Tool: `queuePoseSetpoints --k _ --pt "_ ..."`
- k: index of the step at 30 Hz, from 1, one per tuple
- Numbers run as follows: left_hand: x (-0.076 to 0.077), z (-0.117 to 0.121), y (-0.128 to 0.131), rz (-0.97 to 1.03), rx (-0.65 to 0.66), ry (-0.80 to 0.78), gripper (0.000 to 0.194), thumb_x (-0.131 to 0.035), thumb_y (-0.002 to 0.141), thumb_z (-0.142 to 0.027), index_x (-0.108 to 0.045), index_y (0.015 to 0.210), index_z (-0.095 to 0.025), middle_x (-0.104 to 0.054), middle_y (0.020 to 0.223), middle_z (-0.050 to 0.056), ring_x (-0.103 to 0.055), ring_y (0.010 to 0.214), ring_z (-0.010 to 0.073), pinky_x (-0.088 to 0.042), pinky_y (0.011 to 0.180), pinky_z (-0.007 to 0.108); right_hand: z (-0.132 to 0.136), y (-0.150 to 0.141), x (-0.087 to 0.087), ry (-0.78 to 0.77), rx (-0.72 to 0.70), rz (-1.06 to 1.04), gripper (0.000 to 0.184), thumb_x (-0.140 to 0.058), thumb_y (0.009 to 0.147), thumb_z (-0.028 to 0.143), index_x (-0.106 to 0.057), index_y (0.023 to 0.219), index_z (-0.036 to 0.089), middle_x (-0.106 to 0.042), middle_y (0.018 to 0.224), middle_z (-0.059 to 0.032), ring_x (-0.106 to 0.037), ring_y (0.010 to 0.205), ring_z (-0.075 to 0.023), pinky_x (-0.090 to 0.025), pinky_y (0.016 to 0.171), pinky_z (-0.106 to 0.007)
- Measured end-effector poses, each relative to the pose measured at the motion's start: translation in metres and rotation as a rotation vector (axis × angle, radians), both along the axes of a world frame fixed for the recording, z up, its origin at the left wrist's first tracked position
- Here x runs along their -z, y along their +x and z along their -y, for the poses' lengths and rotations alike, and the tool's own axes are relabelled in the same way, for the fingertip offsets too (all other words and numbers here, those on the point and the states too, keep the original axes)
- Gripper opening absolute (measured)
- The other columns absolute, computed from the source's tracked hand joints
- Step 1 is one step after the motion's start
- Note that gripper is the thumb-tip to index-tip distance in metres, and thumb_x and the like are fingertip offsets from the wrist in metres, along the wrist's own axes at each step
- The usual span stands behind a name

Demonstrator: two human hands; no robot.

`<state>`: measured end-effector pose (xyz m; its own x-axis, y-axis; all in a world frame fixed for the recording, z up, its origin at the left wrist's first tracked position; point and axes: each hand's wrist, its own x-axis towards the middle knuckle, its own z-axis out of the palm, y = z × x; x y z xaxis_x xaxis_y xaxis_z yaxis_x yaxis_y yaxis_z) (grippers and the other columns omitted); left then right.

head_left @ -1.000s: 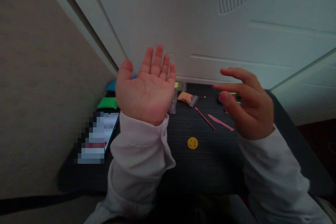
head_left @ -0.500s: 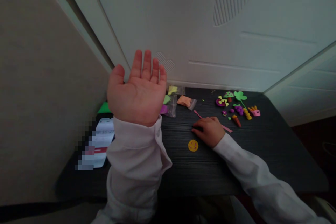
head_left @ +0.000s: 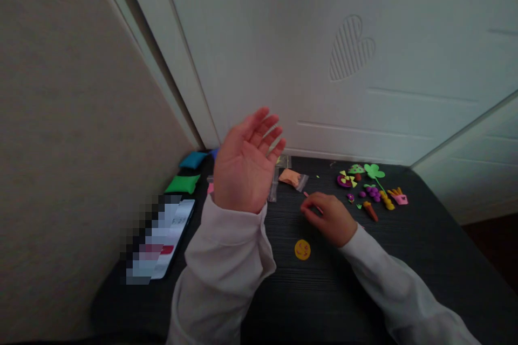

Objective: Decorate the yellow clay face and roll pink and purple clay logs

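Observation:
My left hand (head_left: 249, 167) is raised above the table with its palm turned up. Its fingers are apart, loosely bent and tilted to the right, and nothing lies in it. Over a thin pink modelling tool (head_left: 306, 194), my right hand (head_left: 332, 218) rests low at the tabletop with curled fingers. The tool passes beneath and between those fingers, so most of its length is hidden. Just in front of this hand lies a flat yellow disc (head_left: 302, 249) with a smiling face marked on it.
Small clay figures stand at the right: a green clover (head_left: 374, 171), purple grapes (head_left: 373, 193), a carrot-like piece (head_left: 370, 211) and a pink basket (head_left: 400, 198). An orange clay packet (head_left: 290, 177), a green packet (head_left: 183, 184), a blue packet (head_left: 193, 159) and a phone (head_left: 178, 237) are also on the black table.
My left hand has tilted rightward, its fingers bending more. The right hand's fingers have curled in further over the pink tool. The view has shifted, uncovering the green and blue packets.

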<state>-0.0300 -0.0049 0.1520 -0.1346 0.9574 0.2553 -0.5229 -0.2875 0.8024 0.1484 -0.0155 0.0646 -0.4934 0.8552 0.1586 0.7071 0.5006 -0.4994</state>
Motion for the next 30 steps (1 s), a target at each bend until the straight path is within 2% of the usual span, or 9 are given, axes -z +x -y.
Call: queuePoseSetpoints --k 2,4,6,8,11,14,20,24,30 --pt "-0.004 0.007 0.005 -0.302 -0.058 0.102 0.017 -0.055 0.072 -0.032 -0.062 0.086 -0.025 -0.061 0.096 -0.001 -0.055 0.092 0.0141 -0.042 0.084 0.028 0.001 0.003 -0.033 0.006 -0.014 -0.117 0.014 -0.046 0.08 0.027 -0.057 0.079 0.018 -0.061 0.085 -0.0023 -0.055 0.082 -0.0112 -0.042 0.075 -0.026" --pt "-0.008 0.014 0.007 -0.673 -0.066 0.21 0.013 -0.061 0.068 -0.025 -0.065 0.079 -0.022 -0.062 0.091 0.002 -0.055 0.091 0.0149 -0.04 0.086 0.028 0.005 0.005 -0.063 -0.118 -0.044 -0.461 0.013 -0.05 0.078 0.028 -0.057 0.076 0.018 -0.06 0.081 -0.0024 -0.055 0.078 -0.0123 -0.043 0.074 -0.028" --pt "-0.011 0.022 0.007 -0.852 -0.031 0.293 0.012 -0.061 0.068 -0.022 -0.066 0.079 -0.022 -0.063 0.09 0.003 -0.054 0.093 0.0158 -0.041 0.086 0.029 0.011 0.006 -0.085 -0.22 -0.067 -0.702 0.009 -0.054 0.076 0.026 -0.058 0.075 0.019 -0.059 0.079 -0.0018 -0.055 0.077 -0.0125 -0.044 0.071 -0.027" --pt "-0.013 0.027 0.007 -0.918 -0.009 0.353 0.018 -0.061 0.068 -0.02 -0.065 0.085 -0.024 -0.063 0.09 0.002 -0.053 0.095 0.0164 -0.04 0.089 0.031 0.015 0.006 -0.095 -0.309 -0.095 -0.869 0.005 -0.057 0.074 0.024 -0.06 0.075 0.02 -0.06 0.078 -0.001 -0.055 0.078 -0.012 -0.045 0.069 -0.025" --pt "-0.016 0.031 0.009 -0.96 0.025 0.43 0.022 -0.062 0.067 -0.017 -0.065 0.088 -0.025 -0.064 0.087 0.001 -0.054 0.094 0.016 -0.038 0.093 0.033 0.017 0.005 -0.096 -0.408 -0.13 -0.975 0.004 -0.058 0.074 0.02 -0.061 0.075 0.022 -0.061 0.078 0.0011 -0.055 0.076 -0.0093 -0.045 0.067 -0.021" --pt "-0.019 0.032 0.014 -0.976 0.027 0.479 0.024 -0.063 0.066 -0.015 -0.065 0.087 -0.026 -0.065 0.084 -0.001 -0.056 0.09 0.0142 -0.037 0.096 0.031 0.017 0.007 -0.094 -0.449 -0.125 -0.982 0.006 -0.058 0.074 0.019 -0.062 0.076 0.023 -0.06 0.077 0.0023 -0.054 0.074 -0.0076 -0.045 0.066 -0.019" --pt "-0.019 0.033 0.019 -1.04 -0.021 0.507 0.026 -0.06 0.068 -0.012 -0.063 0.087 -0.029 -0.067 0.085 -0.004 -0.057 0.092 0.0149 -0.034 0.099 0.035 0.017 0.013 -0.098 -0.414 -0.097 -0.9 0.006 -0.058 0.074 0.021 -0.062 0.077 0.023 -0.06 0.074 0.0014 -0.054 0.073 -0.0095 -0.045 0.064 -0.019" --pt "-0.017 0.034 0.019 -1.098 -0.096 0.527 0.024 -0.06 0.068 -0.013 -0.063 0.085 -0.03 -0.067 0.085 -0.005 -0.058 0.092 0.0156 -0.033 0.1 0.036 0.017 0.014 -0.098 -0.374 -0.13 -0.902 0.013 -0.056 0.074 0.016 -0.064 0.08 0.024 -0.062 0.08 0.0014 -0.056 0.075 -0.0095 -0.046 0.067 -0.019" --pt "-0.015 0.033 0.022 -1.029 -0.116 0.488 0.024 -0.06 0.068 -0.013 -0.062 0.085 -0.029 -0.066 0.084 -0.004 -0.057 0.093 0.0167 -0.036 0.097 0.036 0.015 0.012 -0.095 -0.389 -0.123 -0.979 0.014 -0.058 0.073 0.015 -0.064 0.081 0.025 -0.062 0.083 0.0011 -0.056 0.077 -0.0101 -0.047 0.067 -0.02"
